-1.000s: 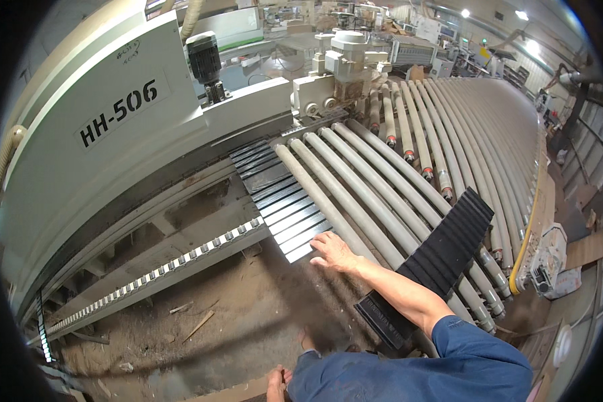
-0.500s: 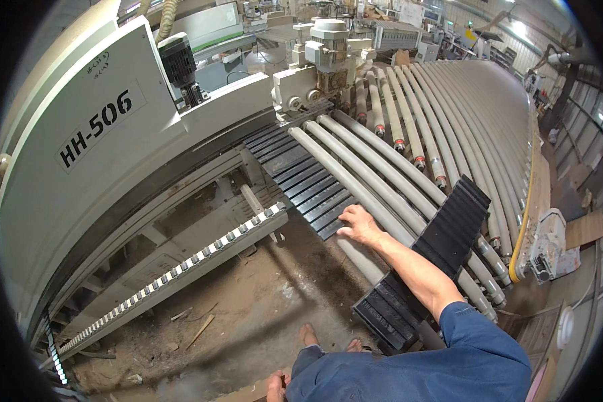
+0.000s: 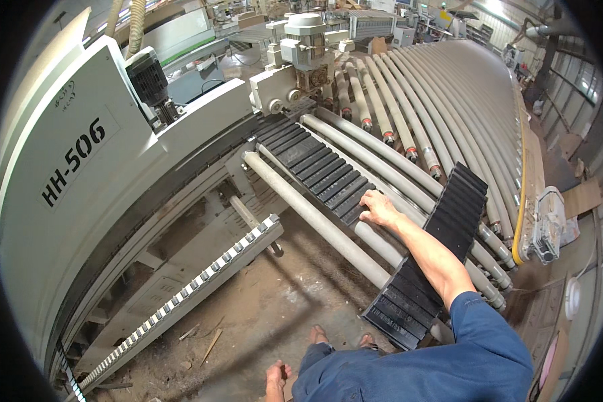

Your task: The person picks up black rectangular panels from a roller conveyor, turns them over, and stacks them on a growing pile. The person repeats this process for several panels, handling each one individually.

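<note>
Along the left of the frame stands a grey machine [image 3: 80,181]; a roller conveyor [image 3: 316,220] spans centre and right. One black ribbed strip [image 3: 321,175] lies mid-frame over the rollers; similar ribbed material [image 3: 462,204] lies crosswise beneath the right forearm. Guide the strip by its near end with even pressure, avoiding twist. Right hand [image 3: 380,209]: palm down, fingers bent at that end; whether the grip pinches cannot be told. Left hand [image 3: 277,374]: half-curled at the lower edge, well apart from the strip; its closure is unclear.

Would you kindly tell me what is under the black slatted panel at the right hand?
A grey roller passes under the black slatted panel, showing beyond its near end. The rest beneath is covered and cannot be seen.
</note>
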The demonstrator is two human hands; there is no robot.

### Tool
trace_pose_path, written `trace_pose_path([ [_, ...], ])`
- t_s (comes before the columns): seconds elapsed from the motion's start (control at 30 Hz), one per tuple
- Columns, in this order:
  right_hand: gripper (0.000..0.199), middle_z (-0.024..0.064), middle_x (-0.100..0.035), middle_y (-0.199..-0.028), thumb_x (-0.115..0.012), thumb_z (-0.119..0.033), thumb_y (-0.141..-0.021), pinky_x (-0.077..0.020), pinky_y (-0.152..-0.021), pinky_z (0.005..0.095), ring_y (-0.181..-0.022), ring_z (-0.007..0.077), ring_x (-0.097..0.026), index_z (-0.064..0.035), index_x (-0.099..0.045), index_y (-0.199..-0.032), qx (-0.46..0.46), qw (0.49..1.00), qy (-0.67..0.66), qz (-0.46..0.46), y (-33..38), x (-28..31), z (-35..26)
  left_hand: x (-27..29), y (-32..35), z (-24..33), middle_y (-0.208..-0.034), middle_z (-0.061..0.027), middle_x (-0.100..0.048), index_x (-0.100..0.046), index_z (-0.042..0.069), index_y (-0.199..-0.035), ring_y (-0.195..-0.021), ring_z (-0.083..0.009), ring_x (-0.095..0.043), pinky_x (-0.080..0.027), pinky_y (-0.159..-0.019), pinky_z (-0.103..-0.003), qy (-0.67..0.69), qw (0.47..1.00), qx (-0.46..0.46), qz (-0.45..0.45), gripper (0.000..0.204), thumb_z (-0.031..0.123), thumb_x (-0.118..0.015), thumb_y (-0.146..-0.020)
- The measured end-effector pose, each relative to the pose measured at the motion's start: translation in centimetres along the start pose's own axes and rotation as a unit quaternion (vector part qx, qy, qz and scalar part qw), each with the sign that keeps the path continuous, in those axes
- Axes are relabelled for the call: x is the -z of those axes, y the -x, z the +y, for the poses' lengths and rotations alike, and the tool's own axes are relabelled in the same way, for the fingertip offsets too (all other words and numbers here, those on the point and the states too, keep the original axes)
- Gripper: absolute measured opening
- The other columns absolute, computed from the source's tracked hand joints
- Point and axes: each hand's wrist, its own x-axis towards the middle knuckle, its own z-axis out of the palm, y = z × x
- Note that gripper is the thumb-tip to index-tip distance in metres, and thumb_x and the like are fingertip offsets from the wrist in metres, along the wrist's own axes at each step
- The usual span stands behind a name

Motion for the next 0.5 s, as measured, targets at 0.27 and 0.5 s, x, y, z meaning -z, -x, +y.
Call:
trace_pose_path([
  [0.27,0.041,0.0100,-0.060,-0.088,-0.078,-0.041,-0.070,-0.0453,-0.081,0.0443,-0.090,0.0301,-0.060,-0.0055,-0.063,-0.084,0.123,0.983,0.137,-0.016,4.0,-0.4,-8.4,-10.5,2.4,11.1,-0.091,-0.0132,-0.068,-0.060,0.000,-0.106,-0.076,-0.0235,-0.068,-0.057,-0.062,-0.033,-0.021,0.981,-0.140,-0.134,0.025,0.023,-0.057,-0.097],
  [0.5,0.035,0.0079,-0.055,-0.073,-0.075,-0.039,-0.072,-0.0442,-0.066,0.0385,-0.070,0.0255,-0.057,-0.0070,-0.059,-0.073,0.159,0.984,0.036,0.077,10.6,3.1,-19.7,-23.6,12.4,19.6,-0.104,-0.0124,-0.065,-0.059,0.001,-0.115,-0.095,-0.0251,-0.063,-0.052,-0.085,-0.039,0.093,0.895,-0.090,-0.427,0.031,0.028,-0.050,-0.102],
])
